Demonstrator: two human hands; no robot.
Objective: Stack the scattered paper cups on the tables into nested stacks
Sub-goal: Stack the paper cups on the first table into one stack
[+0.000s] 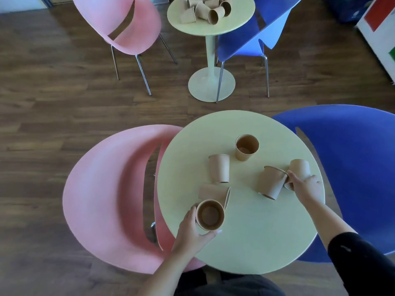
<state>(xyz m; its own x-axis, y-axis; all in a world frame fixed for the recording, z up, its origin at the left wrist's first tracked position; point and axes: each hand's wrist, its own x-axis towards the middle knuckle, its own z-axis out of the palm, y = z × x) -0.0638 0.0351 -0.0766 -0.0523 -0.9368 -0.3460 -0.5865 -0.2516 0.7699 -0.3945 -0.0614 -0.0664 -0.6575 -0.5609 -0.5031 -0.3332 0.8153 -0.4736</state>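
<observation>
Left hand [193, 228] grips upright cup [210, 215] at table's [245, 242] 8 o'clock; right hand [307, 185] grips tipped cup [299, 168] at 3 o'clock.

The near half of the tabletop [256, 238] lies bare, open room for the hands. Farther in, an upright cup [245, 147] and three lying cups [219, 168] crowd the middle, narrow gaps between. A pink chair [106, 199] and blue chair [352, 167] flank it.

Dark wood-look floor [53, 92] is running everywhere, 2 pale round tables [245, 242] [235, 20] are sitting with pink chairs [111, 199] [128, 24] and blue chairs [352, 167] [241, 43] tucked around them.
</observation>
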